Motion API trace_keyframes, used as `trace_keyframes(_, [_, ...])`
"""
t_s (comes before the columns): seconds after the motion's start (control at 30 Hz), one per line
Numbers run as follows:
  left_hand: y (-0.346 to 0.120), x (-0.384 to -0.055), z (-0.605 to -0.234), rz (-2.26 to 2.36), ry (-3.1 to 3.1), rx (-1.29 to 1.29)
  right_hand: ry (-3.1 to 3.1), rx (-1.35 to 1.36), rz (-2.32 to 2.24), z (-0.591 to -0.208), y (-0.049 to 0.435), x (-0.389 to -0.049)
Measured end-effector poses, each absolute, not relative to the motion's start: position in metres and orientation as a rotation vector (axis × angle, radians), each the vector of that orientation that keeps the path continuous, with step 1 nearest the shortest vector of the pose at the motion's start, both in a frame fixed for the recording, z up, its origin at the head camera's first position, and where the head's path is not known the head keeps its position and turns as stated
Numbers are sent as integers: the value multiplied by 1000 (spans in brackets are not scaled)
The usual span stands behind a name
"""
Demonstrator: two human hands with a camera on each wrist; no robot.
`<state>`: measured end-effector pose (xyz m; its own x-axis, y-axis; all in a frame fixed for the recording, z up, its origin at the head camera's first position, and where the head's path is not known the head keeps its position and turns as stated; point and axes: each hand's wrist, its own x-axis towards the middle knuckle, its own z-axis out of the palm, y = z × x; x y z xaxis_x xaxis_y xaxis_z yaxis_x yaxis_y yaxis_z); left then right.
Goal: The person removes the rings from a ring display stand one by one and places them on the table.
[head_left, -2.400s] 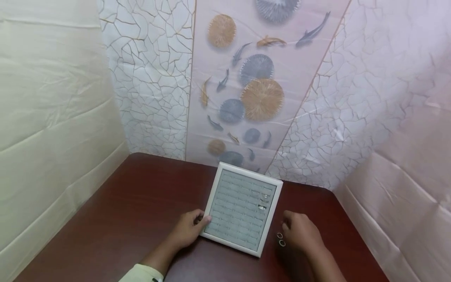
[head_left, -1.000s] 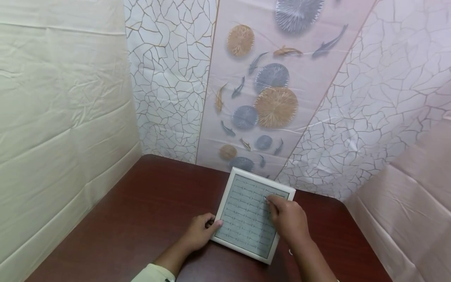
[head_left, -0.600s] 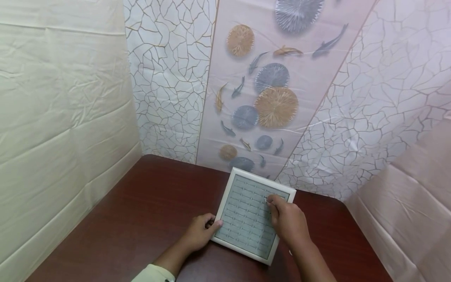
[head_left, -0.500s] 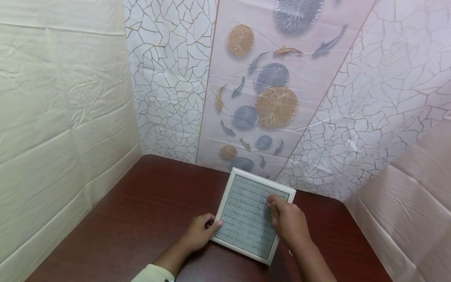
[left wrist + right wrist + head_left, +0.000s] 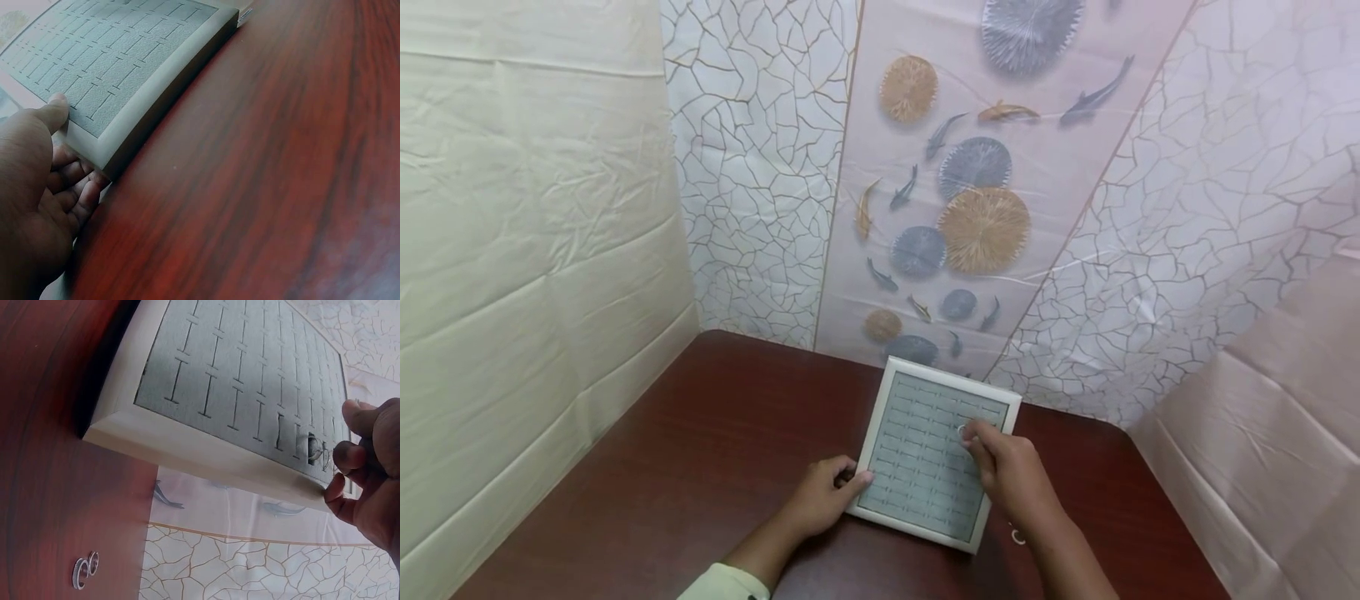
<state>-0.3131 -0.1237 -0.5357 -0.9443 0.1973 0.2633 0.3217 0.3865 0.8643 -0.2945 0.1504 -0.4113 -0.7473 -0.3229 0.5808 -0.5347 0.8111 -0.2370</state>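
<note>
Since 2.4 s ago the right hand [image 5: 1011,475] has come off the table beside the 2 loose rings [image 5: 84,571] and moved up over the ring tray [image 5: 880,433], and in the last half second it's barely shifted. Its fingertips are curled and pinching a silver ring [image 5: 317,450] at a slot in the tray's upper right area, near the far edge. Left hand [image 5: 820,500] sits at the near-left corner of the tray, thumb [image 5: 53,109] on the rim and fingers curled under the edge, so it's gripping the frame. Tray lies flat on the dark red wooden table [image 5: 700,442], close to the back wall.

My take on doing this bit well: keep that left hand braced so the tray can't slide, line the band up with the slit, then press straight down without twisting so the foam grabs it upright.

Brands or writing: none that I can read anywhere, tray and rings look unmarked, wall covering [image 5: 970,192] is just fish and round leaf prints
</note>
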Motion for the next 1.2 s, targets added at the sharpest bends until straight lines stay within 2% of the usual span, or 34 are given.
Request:
trace_keyframes(0.67, [-120, -315, -542, -1589, -2533, -494, -2221, 593, 398, -420, 202, -273])
trace_keyframes(0.97, [-123, -315, -537, -1584, -2554, -472, -2338, 584, 483, -436, 232, -263])
trace_keyframes(1.2, [-122, -314, -535, -1612, -2558, -446, -2664, 445, 520, -447, 249, -259])
